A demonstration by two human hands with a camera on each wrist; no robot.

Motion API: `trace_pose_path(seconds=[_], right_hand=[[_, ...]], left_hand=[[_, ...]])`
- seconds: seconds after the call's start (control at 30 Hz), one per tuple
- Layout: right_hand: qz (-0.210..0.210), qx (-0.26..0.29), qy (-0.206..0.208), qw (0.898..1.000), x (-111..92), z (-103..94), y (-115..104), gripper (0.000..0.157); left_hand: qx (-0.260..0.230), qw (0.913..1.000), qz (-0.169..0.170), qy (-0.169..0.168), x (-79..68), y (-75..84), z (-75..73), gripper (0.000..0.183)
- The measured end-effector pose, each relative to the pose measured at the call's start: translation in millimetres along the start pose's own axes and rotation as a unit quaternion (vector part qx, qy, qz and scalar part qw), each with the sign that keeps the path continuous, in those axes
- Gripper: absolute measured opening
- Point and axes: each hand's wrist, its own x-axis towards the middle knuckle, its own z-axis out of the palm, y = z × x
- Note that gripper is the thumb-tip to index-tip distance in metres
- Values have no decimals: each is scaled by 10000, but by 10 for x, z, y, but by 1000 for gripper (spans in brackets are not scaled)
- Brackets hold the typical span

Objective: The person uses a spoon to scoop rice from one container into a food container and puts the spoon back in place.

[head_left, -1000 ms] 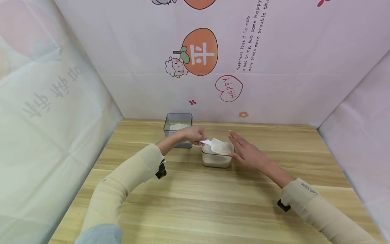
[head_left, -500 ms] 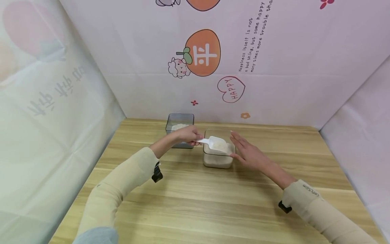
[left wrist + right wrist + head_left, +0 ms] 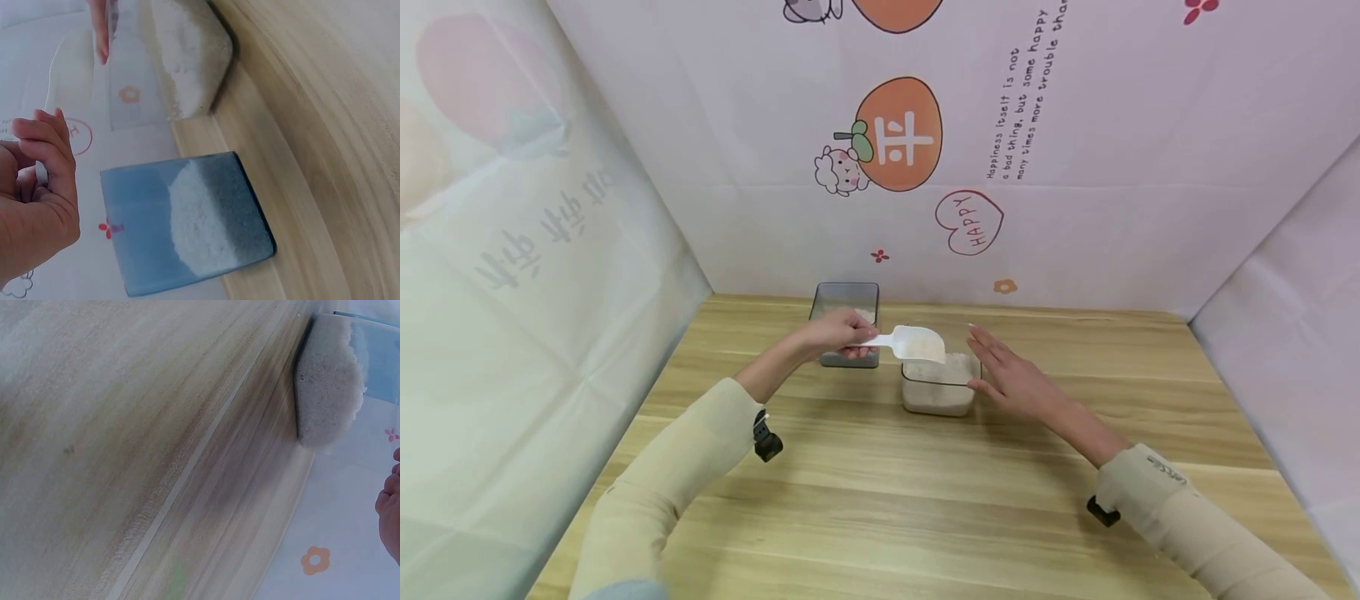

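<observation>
My left hand (image 3: 838, 333) grips the handle of a white scoop (image 3: 919, 343) loaded with off-white powder. The scoop is above the left part of a clear container (image 3: 936, 398), which holds more of the powder. In the left wrist view, curled fingers (image 3: 50, 144) wrap the handle. My right hand (image 3: 1018, 383) is at the clear container's right side, fingers fairly straight; the right wrist view catches only part of that hand (image 3: 390, 506). Partly behind my left hand is a blue-tinted container (image 3: 137, 219), with white powder inside.
Both containers stand on a wood-grain table (image 3: 925, 500), near its back edge. A printed white sheet (image 3: 760, 167) rises behind the table, and pale sheets border it left and right.
My left hand has moved left with the loaded scoop, from inside the clear container to above its left rim. The right hand has stayed at the container's side.
</observation>
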Motion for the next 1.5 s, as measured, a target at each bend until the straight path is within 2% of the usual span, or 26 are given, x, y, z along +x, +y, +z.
trace_pose_path(seconds=[0.37,0.67,0.97,1.17,1.3,1.5], right_hand=[[-22,-34,-6,10000,-10,12,-1,70],[-73,-86,99,9999,-8,23,37,70],[-113,-58,92,9999,-1,-11,28,71],[-120,-92,79,9999,3,-4,32,71],[-130,-63,86,9999,10,-13,24,71],[-120,-26,72,9999,10,-20,29,72]], left_hand=[[-571,9978,-76,325,-213,-98,-228,29],[-454,9963,-176,706,-379,-103,-475,34],[158,9929,-130,1170,-474,-141,-781,34],[697,9872,-110,1431,-472,-210,-913,34],[1250,9797,-94,1566,-422,-242,-971,32],[2389,9561,16,1698,-322,-242,-1006,29]])
